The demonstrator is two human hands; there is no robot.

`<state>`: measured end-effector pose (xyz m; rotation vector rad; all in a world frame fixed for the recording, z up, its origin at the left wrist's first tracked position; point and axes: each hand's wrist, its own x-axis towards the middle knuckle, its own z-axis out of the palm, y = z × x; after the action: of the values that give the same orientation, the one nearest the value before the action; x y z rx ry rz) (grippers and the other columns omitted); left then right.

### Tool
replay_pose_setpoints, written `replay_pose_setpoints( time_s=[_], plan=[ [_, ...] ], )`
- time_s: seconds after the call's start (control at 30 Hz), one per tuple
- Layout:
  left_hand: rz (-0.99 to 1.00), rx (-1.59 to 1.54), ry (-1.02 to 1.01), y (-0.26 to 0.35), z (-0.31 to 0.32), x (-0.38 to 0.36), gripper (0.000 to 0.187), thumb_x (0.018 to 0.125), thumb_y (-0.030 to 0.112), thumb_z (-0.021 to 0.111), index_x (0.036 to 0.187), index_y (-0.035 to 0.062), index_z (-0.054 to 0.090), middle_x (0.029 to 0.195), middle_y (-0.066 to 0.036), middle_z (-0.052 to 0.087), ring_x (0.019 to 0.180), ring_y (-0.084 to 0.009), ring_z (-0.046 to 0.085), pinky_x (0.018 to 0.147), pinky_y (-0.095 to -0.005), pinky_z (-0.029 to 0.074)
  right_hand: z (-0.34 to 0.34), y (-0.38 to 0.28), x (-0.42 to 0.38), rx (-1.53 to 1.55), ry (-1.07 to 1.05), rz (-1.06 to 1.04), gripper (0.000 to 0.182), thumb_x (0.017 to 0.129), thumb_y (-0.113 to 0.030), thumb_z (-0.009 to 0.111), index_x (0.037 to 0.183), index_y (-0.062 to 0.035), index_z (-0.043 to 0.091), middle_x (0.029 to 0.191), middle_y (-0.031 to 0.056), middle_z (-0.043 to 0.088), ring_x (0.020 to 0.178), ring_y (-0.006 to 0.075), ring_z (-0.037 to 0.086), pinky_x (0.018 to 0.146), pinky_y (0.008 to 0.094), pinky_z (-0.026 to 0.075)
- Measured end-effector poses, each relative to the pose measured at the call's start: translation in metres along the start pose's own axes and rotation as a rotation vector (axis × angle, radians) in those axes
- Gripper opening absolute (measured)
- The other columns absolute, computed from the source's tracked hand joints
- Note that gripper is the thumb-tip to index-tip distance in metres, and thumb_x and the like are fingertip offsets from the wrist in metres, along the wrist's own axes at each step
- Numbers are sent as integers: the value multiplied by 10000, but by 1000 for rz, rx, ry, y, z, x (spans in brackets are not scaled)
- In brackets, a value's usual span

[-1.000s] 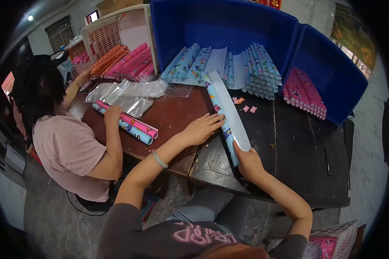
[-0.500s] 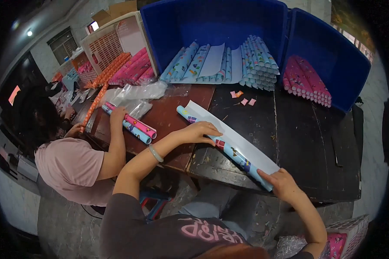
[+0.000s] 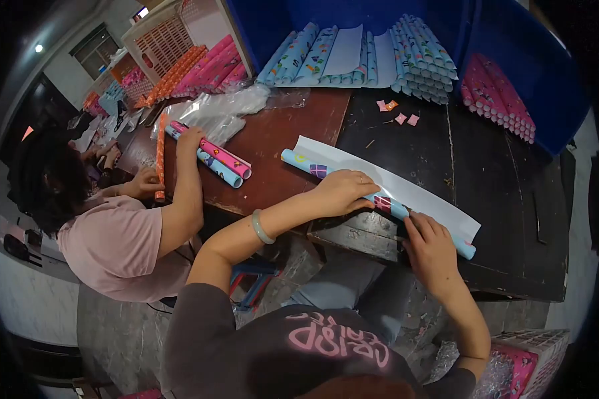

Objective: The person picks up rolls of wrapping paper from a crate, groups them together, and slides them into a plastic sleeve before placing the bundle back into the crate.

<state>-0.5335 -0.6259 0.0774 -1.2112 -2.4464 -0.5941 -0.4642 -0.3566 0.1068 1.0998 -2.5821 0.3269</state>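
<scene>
A partly rolled sheet of light blue wrapping paper (image 3: 393, 207) lies slantwise on the tabletop, its white inner side (image 3: 416, 193) spread out beyond the roll. My left hand (image 3: 347, 191) is curled over the middle of the roll, thumb and fingers against it. Closer to the roll's right end, my right hand (image 3: 431, 247) presses on it with its fingertips. Both hands are on the same roll; the underside of each grip is hidden.
At left, a co-worker (image 3: 113, 246) holds an orange roll (image 3: 160, 159) beside pink (image 3: 226, 157) and blue rolls (image 3: 221, 170). Clear plastic bags (image 3: 213, 110) lie behind. Blue bins (image 3: 412, 10) hold stacked rolls; small pink packets (image 3: 400, 118) and a thin dark rod (image 3: 538, 216) lie on the table.
My right hand has moved from the roll's near end towards my left hand. The paper's right end now points farther right. The co-worker's orange roll has swung more upright; the view has shifted.
</scene>
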Motion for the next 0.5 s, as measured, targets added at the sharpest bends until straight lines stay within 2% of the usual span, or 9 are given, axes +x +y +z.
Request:
replay_pose_setpoints(
  time_s=[0.23,0.3,0.33,0.4,0.43,0.5],
  plan=[
    [-40,26,-44,1,-4,4,370,852,295,646,1127,50,614,1011,-105,663,988,-285,621,820,-400,494,25,8,5,-98,49,42,494,800,-148,669,1247,9,529,1257,131,566,1134,268,547,946,412,411],
    [-25,69,-29,-6,1,3,426,884,316,603,1198,30,580,1133,-128,644,1064,-289,605,899,-406,482,28,10,7,-100,60,62,480,819,-168,657,1245,11,530,1265,133,564,1133,272,549,960,414,405],
    [-24,68,-28,-9,4,3,426,884,316,603,1198,30,580,1133,-128,644,1064,-289,605,899,-406,482,29,11,8,-96,72,77,467,837,-188,645,1243,13,531,1272,134,562,1131,275,551,973,416,399],
    [21,196,-15,-16,10,3,477,909,337,566,1259,14,537,1274,-149,583,1164,-295,565,995,-428,437,29,15,11,-91,67,83,454,858,-207,627,1243,13,531,1273,144,564,1134,282,555,992,424,393],
    [-31,165,-86,-18,9,5,485,931,360,530,1273,17,523,1344,-158,531,1227,-305,525,1049,-447,391,28,18,14,-83,64,92,444,879,-226,609,1244,13,530,1274,154,567,1138,289,559,1010,432,387],
    [-49,176,-140,-23,9,11,492,946,355,503,1304,18,503,1366,-156,513,1251,-301,503,1060,-447,378,31,26,18,-43,45,118,437,891,-233,594,1247,12,528,1267,164,573,1146,295,560,1026,444,378]
  ],
)
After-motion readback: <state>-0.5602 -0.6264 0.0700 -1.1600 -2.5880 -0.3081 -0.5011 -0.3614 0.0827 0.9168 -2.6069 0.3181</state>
